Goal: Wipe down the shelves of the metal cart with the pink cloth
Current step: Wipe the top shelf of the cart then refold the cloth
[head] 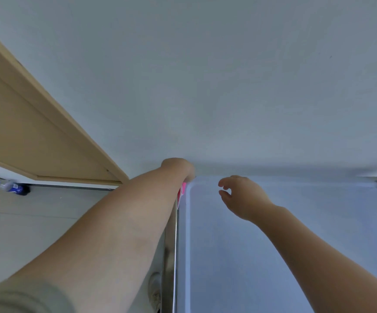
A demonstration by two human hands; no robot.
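We see left hand gripping pink cloth at cart shelf's far-left corner edge; right hand hovers w/ fingers loosely spread, shelf bare.

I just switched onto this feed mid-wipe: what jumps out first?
Two bare arms fill the view. The left hand reaches to the far left corner of the metal cart, with the pink cloth peeking out beneath its wrist. The right hand hovers loosely curled over the top shelf, and a blue-capped bottle lies on the floor at far left.

Soft, even daylight; slightly blurred, wide-angle edge distortion.
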